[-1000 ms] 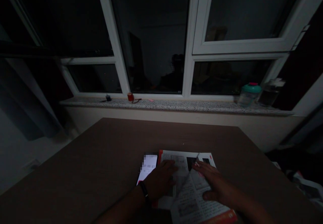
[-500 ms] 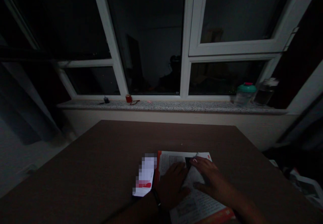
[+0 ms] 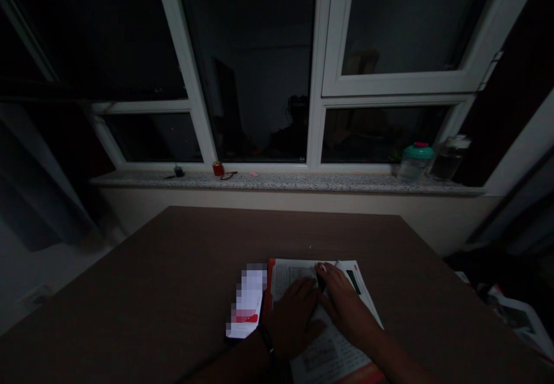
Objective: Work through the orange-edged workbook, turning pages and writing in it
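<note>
On the brown table lies a printed paper [image 3: 329, 355] with red borders, dense text and dark picture blocks. My left hand [image 3: 296, 317] rests flat over its left and middle part, a dark band round the wrist. Beside it, my right hand [image 3: 346, 306] lies palm down on the page, fingers stretched toward the upper edge. Its fingertips are close to those of the left hand. A small raised bit of paper shows at the top edge near the right fingers. Just left of the page is a phone [image 3: 249, 303] with a lit, blurred-out screen.
The table [image 3: 173, 268] reaches toward a granite sill [image 3: 277, 182] under dark windows. On the sill stand a small red jar [image 3: 218, 168], a dark little bottle [image 3: 178, 170], a teal-lidded container [image 3: 415, 161] and a clear jar [image 3: 449, 157]. Papers [image 3: 515, 317] lie at the lower right.
My right hand has slid left across the page, closer to my left hand, uncovering a dark block at the upper right. My left hand has stayed almost in place.
</note>
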Demonstrator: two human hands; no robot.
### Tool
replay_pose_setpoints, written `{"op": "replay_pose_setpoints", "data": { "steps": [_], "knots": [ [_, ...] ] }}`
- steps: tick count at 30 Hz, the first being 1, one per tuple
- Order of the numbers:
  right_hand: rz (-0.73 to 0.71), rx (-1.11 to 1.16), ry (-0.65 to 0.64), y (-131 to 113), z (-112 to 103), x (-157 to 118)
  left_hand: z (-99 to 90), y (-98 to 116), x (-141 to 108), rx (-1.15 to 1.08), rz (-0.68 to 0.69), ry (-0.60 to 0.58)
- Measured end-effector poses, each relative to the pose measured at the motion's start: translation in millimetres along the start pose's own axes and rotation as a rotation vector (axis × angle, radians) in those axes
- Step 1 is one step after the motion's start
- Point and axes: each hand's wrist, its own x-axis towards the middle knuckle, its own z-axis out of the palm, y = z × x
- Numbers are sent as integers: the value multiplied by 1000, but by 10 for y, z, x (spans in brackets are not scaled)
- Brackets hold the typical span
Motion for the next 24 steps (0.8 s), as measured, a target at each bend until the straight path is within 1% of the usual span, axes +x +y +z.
{"op": "replay_pose_setpoints", "data": {
  "steps": [3, 8, 11, 14, 19, 24],
  "knots": [
    [4, -20, -36, 16, 4, -45, 14, -10, 8, 9, -5, 5],
    [9, -45, -86, 53, -23, -140, -30, 40, 18, 15, -36, -10],
    [-5, -51, -101, 108, -63, -228, -47, 55, 21, 21, -62, -38],
    [-17, -40, -120, 177, -119, -328, -37, 37, 22, 7, -45, -39],
    [19, -3, -185, 267, -217, -453, -19, 0, 11, -5, -30, -40],
    [5, 21, -204, 288, -258, -482, -73, 76, 64, -4, -58, -51]
  ]
}}
